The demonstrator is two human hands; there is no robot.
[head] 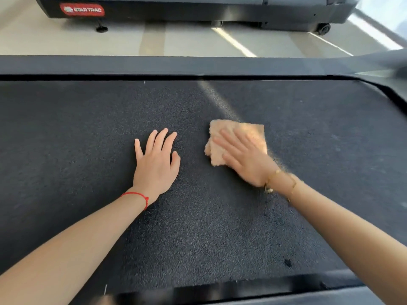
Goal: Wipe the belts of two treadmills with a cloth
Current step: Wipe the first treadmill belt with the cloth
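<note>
Head view looks down across a dark textured treadmill belt (88, 133), with both forearms reaching in from the near edge. The right hand (244, 159) lies flat on a folded peach cloth (233, 130), fingers straight and spread, pressing it onto the belt rather than gripping it; a flat palm probably spreads pressure over more of the fabric so each pass covers a wider strip. The hand and cloth are blurred, which suggests a stroke in progress, though its direction cannot be told. The left hand (157, 164) rests open just beside it, fingers apart and palm down on bare belt, holding nothing; it likely braces the person's weight while leaning over the deck. A few dark specks (287, 263) sit on the belt near the right forearm, so that patch seems unwiped. Beyond the far side rail (154, 64) and a strip of pale floor (187, 40) stands the second treadmill (198, 9), well apart, apparently waiting its turn.
</note>
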